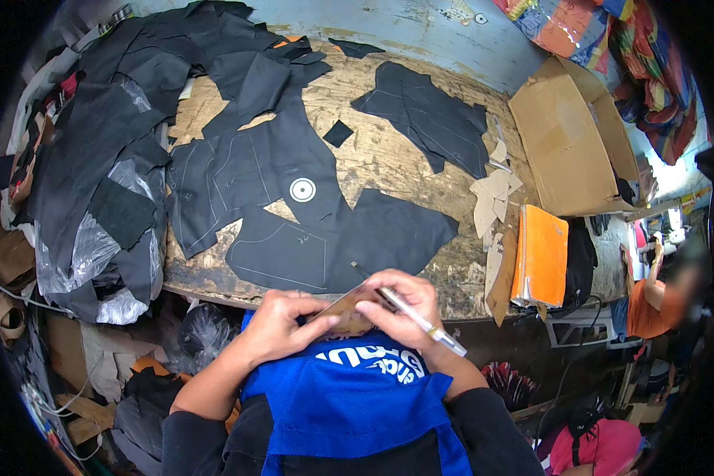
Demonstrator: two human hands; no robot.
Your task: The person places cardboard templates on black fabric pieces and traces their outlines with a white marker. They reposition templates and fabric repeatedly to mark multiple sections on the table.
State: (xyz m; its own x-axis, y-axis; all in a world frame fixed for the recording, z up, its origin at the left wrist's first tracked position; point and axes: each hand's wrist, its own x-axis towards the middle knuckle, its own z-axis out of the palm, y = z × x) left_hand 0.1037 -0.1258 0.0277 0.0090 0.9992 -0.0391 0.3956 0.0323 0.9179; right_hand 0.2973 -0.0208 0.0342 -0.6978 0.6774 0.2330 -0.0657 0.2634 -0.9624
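Note:
My left hand [287, 319] is closed on the left edge of a small tan piece, perhaps a cardboard pattern [349, 308], held just in front of the table's near edge. My right hand [403, 305] has a white-barrelled pen [427, 324] between its fingers, and its thumb touches the same tan piece. Fingers cover much of that piece. Just beyond my hands lies a dark fabric piece [389, 238] on the table. To its left spreads black fabric [238, 170] with pale chalk outlines, and a white ring-marked disc [302, 190] rests on it.
Dark fabric is heaped at the left [95, 143], with clear plastic [87, 262] among it. More marked fabric [428, 111] lies at the back. On the right are tan pattern scraps [496, 194], an orange folder [541, 254] and a cardboard box [563, 143]. A person [658, 293] sits farther right.

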